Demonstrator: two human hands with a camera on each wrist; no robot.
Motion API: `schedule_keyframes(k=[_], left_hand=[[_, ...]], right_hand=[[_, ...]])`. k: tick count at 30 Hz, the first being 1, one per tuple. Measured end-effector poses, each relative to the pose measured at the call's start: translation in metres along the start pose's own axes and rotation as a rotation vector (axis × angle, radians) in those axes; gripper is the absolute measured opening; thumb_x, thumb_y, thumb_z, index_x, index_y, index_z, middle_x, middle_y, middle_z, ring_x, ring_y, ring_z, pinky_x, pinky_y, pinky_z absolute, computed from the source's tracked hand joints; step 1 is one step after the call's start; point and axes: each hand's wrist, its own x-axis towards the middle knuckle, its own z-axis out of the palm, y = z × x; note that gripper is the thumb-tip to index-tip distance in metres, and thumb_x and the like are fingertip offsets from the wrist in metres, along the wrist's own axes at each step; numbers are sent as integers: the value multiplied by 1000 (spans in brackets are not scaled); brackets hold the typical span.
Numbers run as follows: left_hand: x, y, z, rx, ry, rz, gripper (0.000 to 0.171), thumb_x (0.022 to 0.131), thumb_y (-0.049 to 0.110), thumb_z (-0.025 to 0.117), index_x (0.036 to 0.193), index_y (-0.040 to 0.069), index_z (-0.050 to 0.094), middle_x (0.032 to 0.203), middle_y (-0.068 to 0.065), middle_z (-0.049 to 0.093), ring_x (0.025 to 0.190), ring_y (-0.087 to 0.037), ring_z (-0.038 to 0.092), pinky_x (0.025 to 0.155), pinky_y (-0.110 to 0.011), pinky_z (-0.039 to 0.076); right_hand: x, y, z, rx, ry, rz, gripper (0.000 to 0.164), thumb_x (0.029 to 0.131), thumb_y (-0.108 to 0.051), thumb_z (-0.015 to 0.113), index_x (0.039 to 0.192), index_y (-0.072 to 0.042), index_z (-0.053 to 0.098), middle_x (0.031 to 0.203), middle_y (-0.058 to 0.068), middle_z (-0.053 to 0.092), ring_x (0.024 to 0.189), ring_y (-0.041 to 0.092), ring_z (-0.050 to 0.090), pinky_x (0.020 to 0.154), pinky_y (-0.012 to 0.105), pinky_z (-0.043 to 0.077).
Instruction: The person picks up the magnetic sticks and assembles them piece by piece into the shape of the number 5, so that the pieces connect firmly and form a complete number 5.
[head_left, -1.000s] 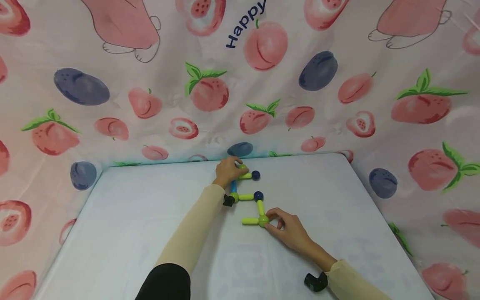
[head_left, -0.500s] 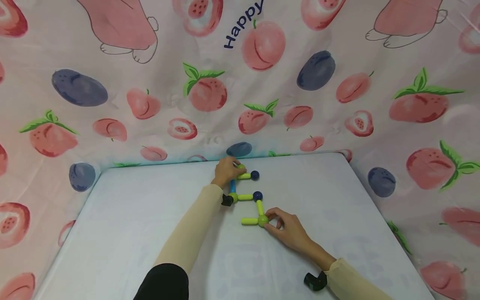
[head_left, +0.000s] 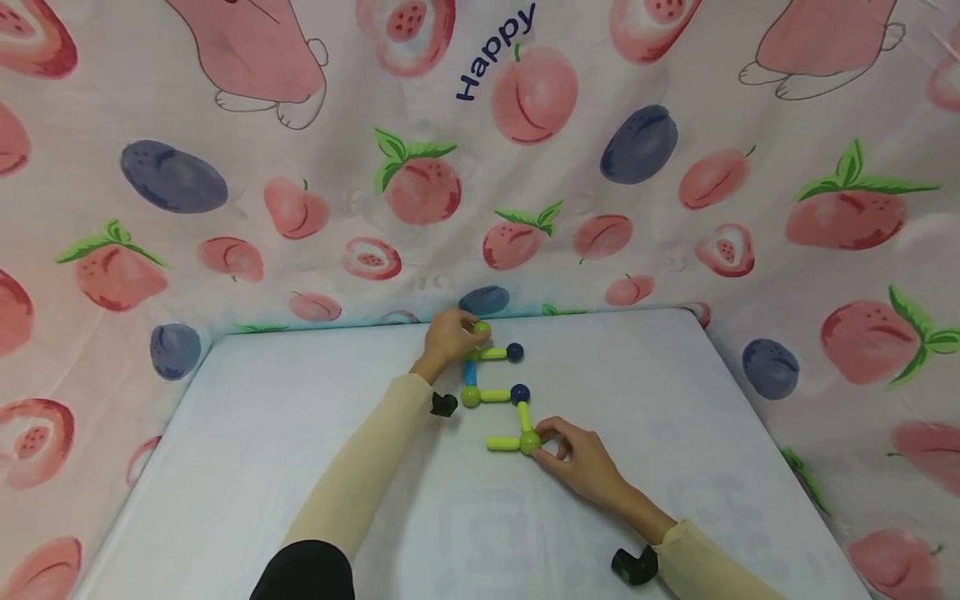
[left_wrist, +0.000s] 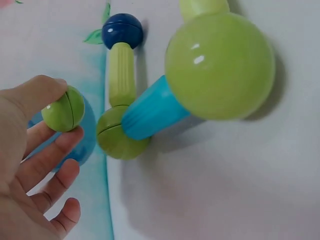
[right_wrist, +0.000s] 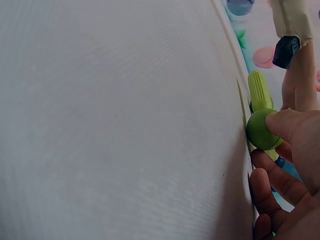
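Observation:
In the head view a stick-and-ball toy figure zigzags over the table: light-green rods (head_left: 495, 396), a blue rod (head_left: 470, 373), dark blue balls (head_left: 520, 393) and green balls (head_left: 470, 396). Near the table's far edge, my left hand (head_left: 450, 340) pinches a loose green ball (left_wrist: 64, 109) between thumb and fingertips. The left wrist view shows it apart from the figure's far corner ball (left_wrist: 123, 132). My right hand (head_left: 581, 458) pinches the green ball (head_left: 529, 442) at the figure's near end, where two light-green rods meet. Its other fingers lie close to the tabletop (right_wrist: 265, 195).
The white tabletop (head_left: 262, 417) ends at a fruit-printed cloth (head_left: 337, 150) hanging behind and along the sides. A black wrist camera (head_left: 635, 567) sits by the right sleeve and another (head_left: 444, 405) by the left sleeve.
My left hand and forearm have shifted slightly left and away from the figure with the green ball, uncovering more of the corner and the lower green ball. My right hand keeps its hold.

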Motion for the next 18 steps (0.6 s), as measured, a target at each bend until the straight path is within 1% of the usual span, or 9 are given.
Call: schedule_keyframes(k=[2, 6, 10, 13, 18], left_hand=[[-3, 0, -4, -27, 18, 28, 39, 89, 33, 82, 115, 6, 76, 104, -7, 72, 99, -25, 65, 86, -41, 53], [-11, -3, -10, -72, 48, 115, 35, 89, 31, 82, 113, 6, 78, 102, -7, 75, 97, -25, 66, 84, -41, 53], [-21, -7, -15, -102, 58, 189, 35, 90, 29, 81, 114, 5, 77, 103, -8, 77, 98, -32, 67, 84, -39, 53], [-29, -10, -18, -108, 67, 231, 35, 89, 28, 81, 116, 5, 77, 103, -9, 78, 97, -35, 68, 82, -39, 53], [-43, -12, -24, -86, 85, 292, 32, 87, 25, 83, 114, 9, 77, 103, -7, 77, 92, -31, 68, 78, -40, 53]], right_hand=[[0, 0, 0, 1, -1, 10, 31, 89, -19, 82, 117, -22, 68, 103, -8, 72, 67, 5, 51, 61, 23, 42], [0, 1, 0, 0, -6, 24, 31, 89, -19, 82, 117, -23, 68, 103, -9, 72, 68, 6, 51, 61, 23, 42], [0, 2, 1, 0, -13, 30, 32, 89, -20, 82, 117, -23, 68, 103, -10, 72, 68, 5, 51, 62, 23, 42], [0, 2, 1, 0, -15, 32, 32, 89, -20, 82, 118, -23, 68, 103, -10, 72, 67, 5, 51, 61, 24, 42], [1, 1, 1, -1, -6, 29, 32, 88, -19, 83, 117, -22, 69, 103, -10, 72, 67, 5, 50, 61, 24, 41]])
